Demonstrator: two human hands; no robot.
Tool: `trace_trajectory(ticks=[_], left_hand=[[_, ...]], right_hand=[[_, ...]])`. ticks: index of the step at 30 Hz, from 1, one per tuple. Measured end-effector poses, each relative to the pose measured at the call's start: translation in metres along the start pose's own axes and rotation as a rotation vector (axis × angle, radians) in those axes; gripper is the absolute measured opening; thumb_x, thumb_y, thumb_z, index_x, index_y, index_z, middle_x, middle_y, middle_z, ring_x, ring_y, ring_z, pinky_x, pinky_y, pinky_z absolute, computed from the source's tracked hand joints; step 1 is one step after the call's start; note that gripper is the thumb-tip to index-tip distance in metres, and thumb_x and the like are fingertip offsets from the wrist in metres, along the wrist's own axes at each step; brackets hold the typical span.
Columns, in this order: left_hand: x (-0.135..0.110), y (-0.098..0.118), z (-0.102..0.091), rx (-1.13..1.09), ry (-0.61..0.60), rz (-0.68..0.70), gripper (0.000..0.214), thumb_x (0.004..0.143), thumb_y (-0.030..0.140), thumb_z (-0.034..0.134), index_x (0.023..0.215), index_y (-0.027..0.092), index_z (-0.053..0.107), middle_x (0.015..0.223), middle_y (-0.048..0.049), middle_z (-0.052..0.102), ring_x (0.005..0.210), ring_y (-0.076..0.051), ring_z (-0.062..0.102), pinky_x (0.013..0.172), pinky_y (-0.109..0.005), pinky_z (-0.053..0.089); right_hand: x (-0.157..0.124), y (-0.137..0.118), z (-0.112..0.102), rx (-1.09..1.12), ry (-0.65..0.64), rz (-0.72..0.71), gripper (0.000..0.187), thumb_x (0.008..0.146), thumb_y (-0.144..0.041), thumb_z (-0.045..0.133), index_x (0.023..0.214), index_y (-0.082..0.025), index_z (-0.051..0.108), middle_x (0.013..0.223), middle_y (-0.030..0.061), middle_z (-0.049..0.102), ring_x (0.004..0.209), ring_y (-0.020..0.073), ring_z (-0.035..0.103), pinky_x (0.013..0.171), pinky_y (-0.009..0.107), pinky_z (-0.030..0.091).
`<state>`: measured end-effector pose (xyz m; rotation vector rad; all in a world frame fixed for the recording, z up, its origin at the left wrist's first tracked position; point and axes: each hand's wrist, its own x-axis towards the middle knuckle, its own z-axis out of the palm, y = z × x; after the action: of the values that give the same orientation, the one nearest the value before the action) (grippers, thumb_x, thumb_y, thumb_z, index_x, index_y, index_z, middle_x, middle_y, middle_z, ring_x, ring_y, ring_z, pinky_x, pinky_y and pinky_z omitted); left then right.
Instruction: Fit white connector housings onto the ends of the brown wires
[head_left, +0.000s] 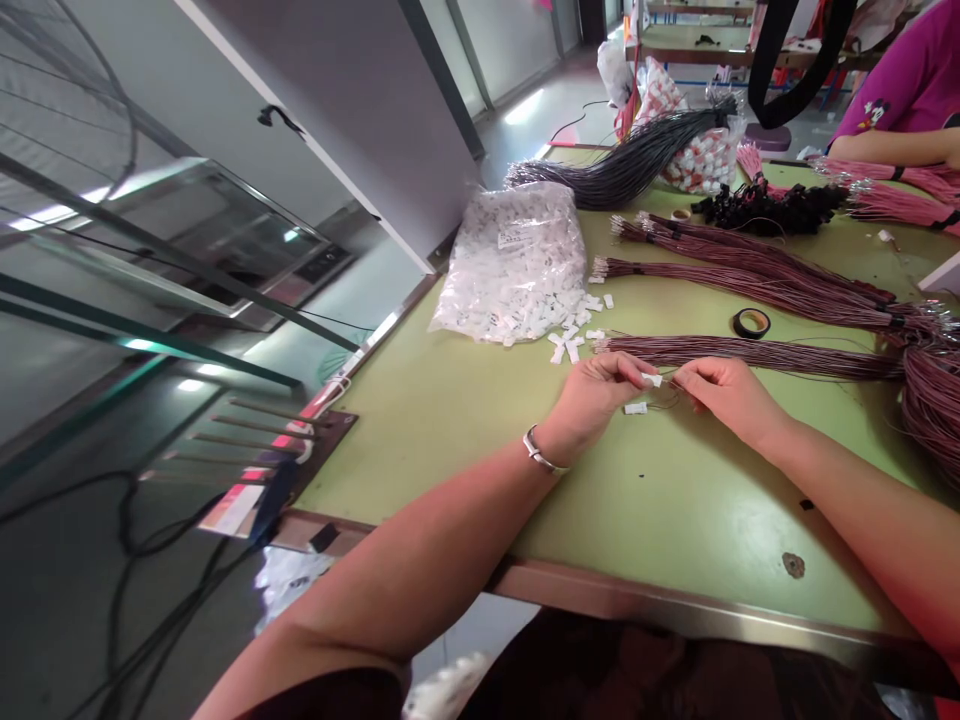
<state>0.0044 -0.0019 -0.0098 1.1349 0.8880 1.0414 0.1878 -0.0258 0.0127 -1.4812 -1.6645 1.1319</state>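
Between finger and thumb, my left hand (602, 392) pinches a small white connector housing (652, 380). My right hand (720, 392), close beside it, is pinched on a thin wire (673, 382) that runs toward the housing; whether its end sits inside I cannot tell. Just below the fingers a second white connector (635, 408) lies on the table, with thin wire leading from it. A bundle of brown wires (750, 355) stretches behind both hands. Loose white housings (571, 335) are scattered beyond my left hand, at the mouth of a clear plastic bag (514, 265) full of them.
On the green table (420, 420) are a roll of black tape (751, 323), more brown wire bundles (750, 270), a black wire bundle (622, 165) and black parts (772, 205). A pronged rack (300, 445) is fixed at the left edge. Another person's sleeve (900, 90) shows at far right.
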Motion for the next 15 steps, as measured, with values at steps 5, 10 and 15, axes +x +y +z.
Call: trace_trajectory(ticks=[5, 10, 15], left_hand=[[0.0009, 0.0001, -0.0017, 0.015, 0.006, 0.002, 0.016, 0.059, 0.017, 0.077, 0.053, 0.015, 0.062, 0.082, -0.0040, 0.067, 0.076, -0.014, 0.059, 0.072, -0.029, 0.047], [0.0015, -0.0004, -0.0019, 0.044, -0.018, 0.029, 0.017, 0.060, 0.018, 0.076, 0.053, 0.015, 0.061, 0.082, -0.0045, 0.067, 0.076, -0.014, 0.060, 0.071, -0.029, 0.048], [-0.0006, 0.0008, -0.0014, 0.059, -0.035, 0.054, 0.017, 0.062, 0.018, 0.075, 0.054, 0.015, 0.061, 0.083, -0.0042, 0.068, 0.073, -0.013, 0.059, 0.068, -0.028, 0.047]], right_hand=[[-0.0007, 0.0012, 0.0023, 0.028, -0.014, -0.004, 0.027, 0.075, -0.044, 0.062, 0.074, -0.017, 0.067, 0.060, -0.0011, 0.054, 0.055, 0.0103, 0.043, 0.053, 0.025, 0.033], [0.0018, 0.0040, 0.0020, 0.199, -0.038, 0.075, 0.025, 0.070, -0.043, 0.066, 0.070, -0.017, 0.066, 0.062, -0.0009, 0.057, 0.060, 0.0107, 0.045, 0.058, 0.026, 0.035], [0.0063, 0.0067, -0.0034, 0.302, -0.096, 0.158, 0.024, 0.067, -0.040, 0.068, 0.067, -0.016, 0.065, 0.060, -0.0016, 0.055, 0.060, 0.0098, 0.044, 0.062, 0.027, 0.035]])
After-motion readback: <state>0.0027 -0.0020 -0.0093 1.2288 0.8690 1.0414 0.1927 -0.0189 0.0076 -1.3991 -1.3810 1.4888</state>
